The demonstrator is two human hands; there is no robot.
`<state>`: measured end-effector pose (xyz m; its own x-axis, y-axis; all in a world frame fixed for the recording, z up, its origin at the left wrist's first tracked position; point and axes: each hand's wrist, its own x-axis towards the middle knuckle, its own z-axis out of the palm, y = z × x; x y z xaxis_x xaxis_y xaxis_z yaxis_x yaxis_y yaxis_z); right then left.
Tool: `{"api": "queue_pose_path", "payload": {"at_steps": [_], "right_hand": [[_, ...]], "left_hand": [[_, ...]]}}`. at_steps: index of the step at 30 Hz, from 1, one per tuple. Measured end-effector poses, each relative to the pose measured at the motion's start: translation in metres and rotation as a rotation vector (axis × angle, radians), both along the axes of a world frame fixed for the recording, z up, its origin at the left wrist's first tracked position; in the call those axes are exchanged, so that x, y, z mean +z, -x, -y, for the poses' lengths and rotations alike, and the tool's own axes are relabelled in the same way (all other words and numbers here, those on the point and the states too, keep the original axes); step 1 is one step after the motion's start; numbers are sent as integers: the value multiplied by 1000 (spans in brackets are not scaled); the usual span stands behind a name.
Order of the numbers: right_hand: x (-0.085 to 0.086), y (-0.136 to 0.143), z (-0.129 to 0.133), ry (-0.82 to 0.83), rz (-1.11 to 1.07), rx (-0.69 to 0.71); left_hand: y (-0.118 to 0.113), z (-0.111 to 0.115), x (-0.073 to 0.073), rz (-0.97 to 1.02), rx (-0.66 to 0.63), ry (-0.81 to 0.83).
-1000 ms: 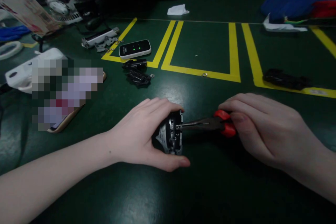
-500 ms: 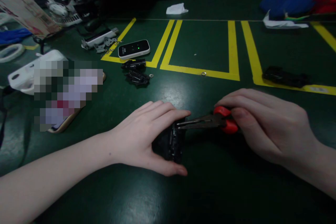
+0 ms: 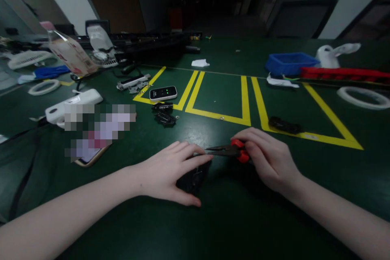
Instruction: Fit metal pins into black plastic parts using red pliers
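Observation:
My left hand (image 3: 166, 170) is wrapped over a black plastic part (image 3: 192, 179), thumb on its near side and fingers on its far side. Most of that part is hidden under the palm, and its exact kind cannot be made out. My right hand (image 3: 271, 156) grips needle-nose pliers (image 3: 227, 150) by their red handles. The pliers' jaws point left, slightly parted, with the tips by my left fingertips beyond the part's far edge. Whether the tips touch anything is not clear.
Beyond my hands lie small black parts (image 3: 165, 118), a white-edged device (image 3: 163, 93) with green lights, and another black part (image 3: 284, 125). A phone (image 3: 105, 136) and a white device (image 3: 73, 105) are at left. A blue bin (image 3: 291, 64) stands at the back right.
My view has tilted upward, showing more of the room. The pliers' tips have shifted off the black part toward its far side. My left hand still holds the part.

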<state>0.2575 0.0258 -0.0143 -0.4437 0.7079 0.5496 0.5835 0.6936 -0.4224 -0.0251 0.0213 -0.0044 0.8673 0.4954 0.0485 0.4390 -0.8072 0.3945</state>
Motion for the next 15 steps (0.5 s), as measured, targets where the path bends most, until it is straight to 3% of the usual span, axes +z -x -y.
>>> {"api": "queue_pose_path", "payload": {"at_steps": [8, 15], "right_hand": [[0, 0, -1, -32, 33, -28], [-10, -4, -3, -20, 77, -81]], "left_hand": [[1, -2, 7, 20, -7, -11], [5, 2, 11, 23, 27, -50]]}}
